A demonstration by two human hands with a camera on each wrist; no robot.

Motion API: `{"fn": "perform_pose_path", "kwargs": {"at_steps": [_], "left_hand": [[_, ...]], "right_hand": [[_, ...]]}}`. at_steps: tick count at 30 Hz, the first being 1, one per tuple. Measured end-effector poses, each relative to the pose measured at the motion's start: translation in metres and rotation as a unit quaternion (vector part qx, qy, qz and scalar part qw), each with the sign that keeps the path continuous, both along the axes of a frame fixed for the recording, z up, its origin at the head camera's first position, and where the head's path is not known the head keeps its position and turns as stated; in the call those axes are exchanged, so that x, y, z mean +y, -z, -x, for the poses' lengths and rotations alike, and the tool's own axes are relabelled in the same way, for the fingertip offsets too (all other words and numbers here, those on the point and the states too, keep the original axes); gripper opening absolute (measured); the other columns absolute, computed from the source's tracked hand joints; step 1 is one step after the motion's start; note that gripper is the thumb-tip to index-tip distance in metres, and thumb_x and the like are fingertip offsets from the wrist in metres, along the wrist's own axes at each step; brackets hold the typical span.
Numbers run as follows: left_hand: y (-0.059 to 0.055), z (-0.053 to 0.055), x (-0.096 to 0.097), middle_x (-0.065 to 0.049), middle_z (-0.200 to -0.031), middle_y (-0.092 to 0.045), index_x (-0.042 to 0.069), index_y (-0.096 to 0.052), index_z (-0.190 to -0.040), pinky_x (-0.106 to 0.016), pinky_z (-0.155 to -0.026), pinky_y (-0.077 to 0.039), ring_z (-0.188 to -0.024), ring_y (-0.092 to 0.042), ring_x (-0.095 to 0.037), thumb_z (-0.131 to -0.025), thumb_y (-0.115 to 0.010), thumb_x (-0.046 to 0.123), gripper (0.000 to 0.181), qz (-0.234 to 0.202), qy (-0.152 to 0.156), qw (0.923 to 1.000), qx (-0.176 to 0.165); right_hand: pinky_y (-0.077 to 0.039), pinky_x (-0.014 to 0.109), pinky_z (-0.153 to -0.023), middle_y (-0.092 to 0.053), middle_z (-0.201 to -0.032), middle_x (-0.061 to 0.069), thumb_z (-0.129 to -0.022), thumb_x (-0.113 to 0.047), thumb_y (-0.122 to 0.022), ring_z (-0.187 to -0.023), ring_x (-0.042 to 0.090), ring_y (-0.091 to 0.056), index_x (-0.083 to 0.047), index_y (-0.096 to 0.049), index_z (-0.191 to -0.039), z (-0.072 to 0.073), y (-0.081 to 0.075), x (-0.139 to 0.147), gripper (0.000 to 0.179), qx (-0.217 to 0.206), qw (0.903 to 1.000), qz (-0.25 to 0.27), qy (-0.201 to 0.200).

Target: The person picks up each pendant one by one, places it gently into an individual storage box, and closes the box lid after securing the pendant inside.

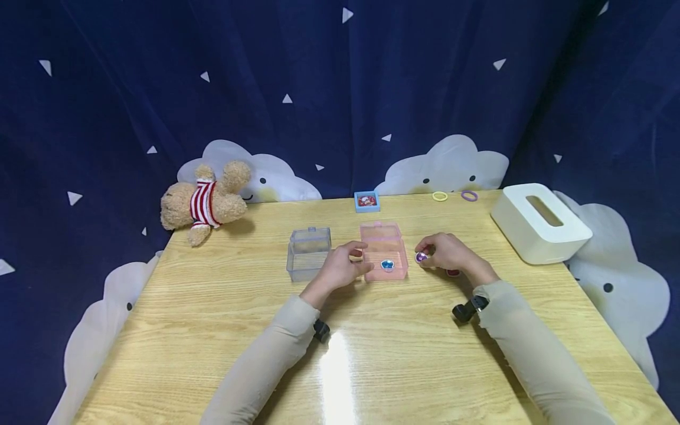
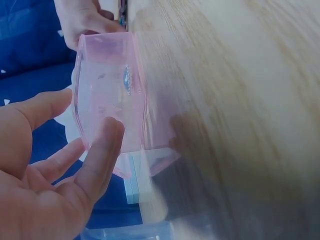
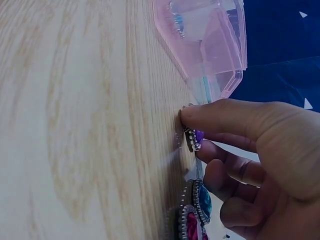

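A pink see-through box (image 1: 390, 276) stands with its lid raised, and a blue gem (image 1: 387, 265) lies inside. My left hand (image 1: 340, 268) is at the box's left side with spread fingers; its fingertips are at the wall, though firm contact is hard to tell. Right of the box, my right hand (image 1: 450, 251) pinches a purple gem (image 3: 198, 136) with a beaded silver rim between thumb and fingers, close to the tabletop. Beside that hand lie a teal gem (image 3: 204, 201) and a magenta gem (image 3: 191, 226), mostly hidden by the hand in the head view.
Left of the pink box is a grey see-through box (image 1: 296, 275), lid raised. Behind are a small blue-framed square (image 1: 366, 201), a yellow ring (image 1: 440, 196) and a purple ring (image 1: 470, 195). A teddy bear (image 1: 203, 202) lies back left; a white tissue box (image 1: 536, 230) stands right.
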State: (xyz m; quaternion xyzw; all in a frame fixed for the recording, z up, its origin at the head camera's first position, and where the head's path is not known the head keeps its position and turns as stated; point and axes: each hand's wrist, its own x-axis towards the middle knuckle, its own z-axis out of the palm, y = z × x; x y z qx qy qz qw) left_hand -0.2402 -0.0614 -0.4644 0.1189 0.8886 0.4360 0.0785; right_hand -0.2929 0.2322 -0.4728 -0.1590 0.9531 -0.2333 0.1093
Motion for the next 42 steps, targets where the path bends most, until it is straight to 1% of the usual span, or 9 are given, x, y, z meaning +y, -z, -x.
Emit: {"fn": "perform_pose_path", "kwargs": {"at_steps": [3, 6, 9, 12, 20, 24, 30, 35, 42], "left_hand": [[0.000, 0.000, 0.000, -0.015, -0.126, -0.068, 0.013, -0.057, -0.139, -0.039, -0.090, -0.059, -0.115, -0.068, -0.029, -0.090, -0.074, 0.028, 0.054, 0.000, 0.000, 1.0000, -0.003], [0.000, 0.000, 0.000, -0.015, -0.127, -0.067, 0.012, -0.057, -0.139, -0.039, -0.091, -0.059, -0.115, -0.067, -0.029, -0.090, -0.075, 0.028, 0.055, 0.000, 0.001, 1.0000, -0.005], [0.000, 0.000, 0.000, -0.015, -0.127, -0.067, 0.012, -0.057, -0.139, -0.039, -0.091, -0.059, -0.115, -0.068, -0.030, -0.090, -0.075, 0.027, 0.054, -0.002, 0.002, 1.0000, -0.003], [-0.001, 0.000, 0.000, -0.016, -0.126, -0.067, 0.012, -0.058, -0.138, -0.039, -0.089, -0.059, -0.114, -0.068, -0.030, -0.090, -0.075, 0.027, 0.053, -0.005, 0.003, 1.0000, -0.001], [-0.002, -0.001, 0.000, -0.017, -0.128, -0.066, 0.011, -0.056, -0.140, -0.038, -0.089, -0.060, -0.114, -0.069, -0.031, -0.090, -0.075, 0.027, 0.056, -0.010, 0.005, 0.9999, -0.007], [-0.002, -0.001, 0.000, -0.016, -0.127, -0.066, 0.012, -0.056, -0.140, -0.040, -0.089, -0.060, -0.114, -0.068, -0.031, -0.090, -0.075, 0.027, 0.056, -0.011, 0.002, 0.9999, -0.008], [-0.003, -0.001, 0.001, -0.015, -0.126, -0.068, 0.012, -0.057, -0.140, -0.041, -0.092, -0.058, -0.116, -0.067, -0.030, -0.090, -0.075, 0.028, 0.056, -0.005, -0.002, 1.0000, -0.006], [-0.002, 0.000, 0.000, -0.015, -0.126, -0.068, 0.012, -0.057, -0.140, -0.042, -0.093, -0.058, -0.116, -0.066, -0.030, -0.089, -0.075, 0.027, 0.056, -0.004, -0.002, 1.0000, -0.006], [-0.003, 0.000, 0.001, -0.015, -0.125, -0.068, 0.011, -0.058, -0.138, -0.042, -0.093, -0.057, -0.116, -0.066, -0.030, -0.089, -0.076, 0.028, 0.056, -0.008, -0.005, 0.9999, -0.008]], "right_hand": [[-0.049, 0.034, -0.079, -0.072, -0.095, 0.004, -0.081, -0.019, -0.082, -0.083, 0.016, -0.061, -0.012, -0.075, -0.106, 0.000, 0.000, 0.000, 0.028, 0.004, 1.0000, -0.004, -0.004], [-0.050, 0.035, -0.080, -0.073, -0.096, 0.004, -0.082, -0.021, -0.082, -0.086, 0.017, -0.063, -0.012, -0.074, -0.106, 0.000, 0.000, 0.001, 0.027, 0.009, 0.9999, -0.002, -0.007], [-0.052, 0.035, -0.080, -0.073, -0.099, 0.005, -0.083, -0.022, -0.081, -0.090, 0.018, -0.066, -0.012, -0.073, -0.108, 0.000, -0.001, 0.001, 0.028, 0.012, 0.9998, 0.011, -0.006], [-0.053, 0.032, -0.076, -0.073, -0.101, 0.006, -0.084, -0.022, -0.079, -0.090, 0.019, -0.067, -0.011, -0.072, -0.111, 0.000, -0.004, 0.001, 0.030, 0.011, 0.9995, 0.030, -0.003], [-0.049, 0.027, -0.067, -0.072, -0.104, 0.005, -0.085, -0.027, -0.079, -0.081, 0.016, -0.061, -0.013, -0.071, -0.113, 0.000, -0.016, 0.001, 0.032, 0.021, 0.9987, 0.046, 0.008], [-0.049, 0.028, -0.066, -0.072, -0.104, 0.005, -0.085, -0.027, -0.079, -0.078, 0.016, -0.060, -0.014, -0.071, -0.115, -0.001, -0.025, -0.002, 0.033, 0.039, 0.9980, 0.050, 0.002], [-0.049, 0.029, -0.069, -0.073, -0.100, 0.004, -0.083, -0.024, -0.079, -0.079, 0.017, -0.060, -0.014, -0.073, -0.113, -0.004, -0.037, -0.012, 0.032, 0.066, 0.9961, 0.059, -0.005], [-0.050, 0.030, -0.072, -0.073, -0.099, 0.002, -0.082, -0.024, -0.081, -0.082, 0.017, -0.061, -0.016, -0.074, -0.111, -0.006, -0.044, -0.022, 0.030, 0.070, 0.9946, 0.072, -0.024], [-0.049, 0.028, -0.070, -0.074, -0.096, 0.000, -0.080, -0.018, -0.080, -0.079, 0.016, -0.061, -0.017, -0.075, -0.109, -0.006, -0.044, -0.036, 0.029, 0.071, 0.9935, 0.077, -0.045]]}}
